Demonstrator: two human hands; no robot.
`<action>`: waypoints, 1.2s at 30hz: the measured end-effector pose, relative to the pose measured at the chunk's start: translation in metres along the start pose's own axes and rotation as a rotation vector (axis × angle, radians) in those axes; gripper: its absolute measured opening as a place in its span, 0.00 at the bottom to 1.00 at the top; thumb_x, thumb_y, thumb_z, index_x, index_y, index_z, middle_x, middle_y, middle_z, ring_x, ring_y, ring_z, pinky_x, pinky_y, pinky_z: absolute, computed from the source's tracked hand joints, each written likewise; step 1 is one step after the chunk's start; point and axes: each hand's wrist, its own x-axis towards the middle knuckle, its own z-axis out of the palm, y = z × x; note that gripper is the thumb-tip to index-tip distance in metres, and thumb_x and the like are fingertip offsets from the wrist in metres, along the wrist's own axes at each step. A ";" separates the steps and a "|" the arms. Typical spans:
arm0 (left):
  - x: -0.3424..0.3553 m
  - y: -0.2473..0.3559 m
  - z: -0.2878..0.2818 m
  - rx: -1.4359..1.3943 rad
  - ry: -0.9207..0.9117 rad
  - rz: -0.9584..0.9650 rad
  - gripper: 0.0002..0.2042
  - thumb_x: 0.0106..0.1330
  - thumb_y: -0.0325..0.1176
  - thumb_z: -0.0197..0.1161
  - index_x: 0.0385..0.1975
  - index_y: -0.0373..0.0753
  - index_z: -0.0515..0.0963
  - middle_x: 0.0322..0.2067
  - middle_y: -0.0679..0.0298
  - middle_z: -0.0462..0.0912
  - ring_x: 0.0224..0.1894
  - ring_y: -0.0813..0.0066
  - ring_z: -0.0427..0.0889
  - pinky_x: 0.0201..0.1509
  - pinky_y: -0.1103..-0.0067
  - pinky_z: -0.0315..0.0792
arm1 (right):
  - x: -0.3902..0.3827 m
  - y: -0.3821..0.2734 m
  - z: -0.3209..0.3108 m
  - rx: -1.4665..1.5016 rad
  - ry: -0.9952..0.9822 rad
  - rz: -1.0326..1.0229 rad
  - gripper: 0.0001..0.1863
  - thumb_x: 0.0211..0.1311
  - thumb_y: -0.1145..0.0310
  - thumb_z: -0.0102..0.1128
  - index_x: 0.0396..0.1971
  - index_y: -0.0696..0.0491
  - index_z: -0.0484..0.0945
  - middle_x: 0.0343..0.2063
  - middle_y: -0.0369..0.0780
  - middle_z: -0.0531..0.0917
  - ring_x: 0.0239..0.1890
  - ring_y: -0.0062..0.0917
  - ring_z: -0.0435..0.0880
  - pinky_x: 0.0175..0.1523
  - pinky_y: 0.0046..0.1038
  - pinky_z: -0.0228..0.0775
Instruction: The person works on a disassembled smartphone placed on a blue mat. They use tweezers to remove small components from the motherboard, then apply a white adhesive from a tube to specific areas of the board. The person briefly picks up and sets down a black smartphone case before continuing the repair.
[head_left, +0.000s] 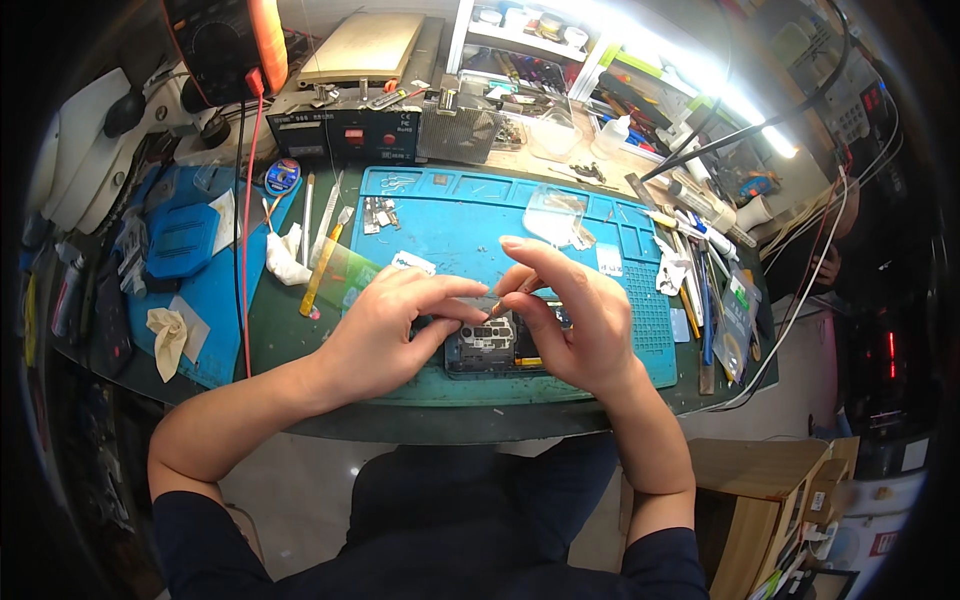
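An opened smartphone (485, 345), its inner metal plates and board showing, lies on the blue work mat (470, 225) in front of me. My left hand (385, 325) reaches in from the left, fingers stretched and somewhat apart. Its fingertips are at the phone's far left edge. My right hand (575, 325) is over the phone's right part, thumb and index finger pinched together. Between them is a small, thin brownish thing (525, 287) pointing down toward the phone's upper edge; I cannot make out its kind. The right hand hides part of the phone.
Small metal parts (378, 214) and a clear plastic tray (553, 213) lie on the mat. To the left are a yellow-handled knife (325, 265) and a blue box (182, 240). Pens and tools (708, 300) crowd the right. A multimeter (222, 45) hangs with leads crossing the left side.
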 end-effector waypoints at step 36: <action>0.009 -0.011 -0.011 0.209 0.245 -0.102 0.15 0.66 0.21 0.63 0.52 0.37 0.81 0.39 0.64 0.89 0.43 0.69 0.83 0.54 0.71 0.71 | 0.017 -0.010 -0.017 -0.101 -0.269 0.147 0.32 0.60 0.77 0.68 0.66 0.47 0.75 0.37 0.39 0.87 0.33 0.28 0.87 0.36 0.29 0.80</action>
